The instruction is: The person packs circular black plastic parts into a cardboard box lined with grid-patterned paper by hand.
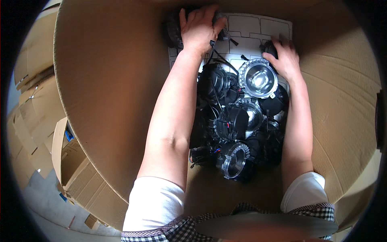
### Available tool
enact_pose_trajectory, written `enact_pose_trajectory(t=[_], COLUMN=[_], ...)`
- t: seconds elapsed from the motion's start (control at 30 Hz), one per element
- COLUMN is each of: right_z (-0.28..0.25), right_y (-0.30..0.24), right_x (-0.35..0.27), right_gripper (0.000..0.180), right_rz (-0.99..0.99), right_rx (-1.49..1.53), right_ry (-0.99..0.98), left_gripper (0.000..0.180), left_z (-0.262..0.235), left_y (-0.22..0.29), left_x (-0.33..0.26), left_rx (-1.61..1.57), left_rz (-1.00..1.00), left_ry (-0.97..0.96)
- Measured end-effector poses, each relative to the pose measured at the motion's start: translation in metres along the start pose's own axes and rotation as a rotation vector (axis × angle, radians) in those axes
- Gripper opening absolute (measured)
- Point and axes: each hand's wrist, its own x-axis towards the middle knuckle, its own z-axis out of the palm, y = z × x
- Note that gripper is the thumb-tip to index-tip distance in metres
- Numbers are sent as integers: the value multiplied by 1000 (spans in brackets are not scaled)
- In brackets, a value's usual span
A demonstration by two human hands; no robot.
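1. Inside the big brown cardboard box, our left hand clamps its fingers on a black round lamp part at the far wall.
2. Our right hand lies with fingers spread on the shiny silver round lens unit, just beside it.

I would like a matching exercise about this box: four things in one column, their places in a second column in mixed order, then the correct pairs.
Things:
1. left hand
2. right hand
3. projector lens with silver ring
4. white divider sheet

Places:
A. flat on the box bottom, at the far end
B. on a black part in the far left corner
C. beside the right hand, glass facing up
D. on a black part at the far right

Pairs: 1-B, 2-D, 3-C, 4-A
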Motion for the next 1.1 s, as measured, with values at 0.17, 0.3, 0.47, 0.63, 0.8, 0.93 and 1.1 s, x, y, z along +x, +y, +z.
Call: enact_pose_trajectory(t=[0.17, 0.3, 0.47, 0.63, 0.8, 0.93, 1.1], right_z=[-9, -31, -69, -23, -7, -8, 10], right_y=[4, -11, -29, -50, -62, -52, -63], right_x=[-4, 5, 31, 84, 73, 67, 52], right_gripper=[81, 87, 75, 71, 61, 49, 61], right_rz=[56, 120, 78, 255, -193, -659, 118], right_rx=[19, -24, 656, 1392, 1083, 663, 1055], right_ry=[-149, -205, 332, -109, -98, 143, 353], left_gripper=[53, 40, 39, 42, 45, 45, 42], left_z=[13, 12, 3, 5, 2, 3, 5], left_y=[-4, -4, -9, 6, -5, -1, 3], left_x=[-4, -5, -10, -1, -6, -2, -2], left_rx=[3, 46, 57, 32, 5, 51, 7], left_rz=[49, 54, 39, -4, -25, -23, -21], left_ry=[152, 141, 92, 73, 52, 84, 93])
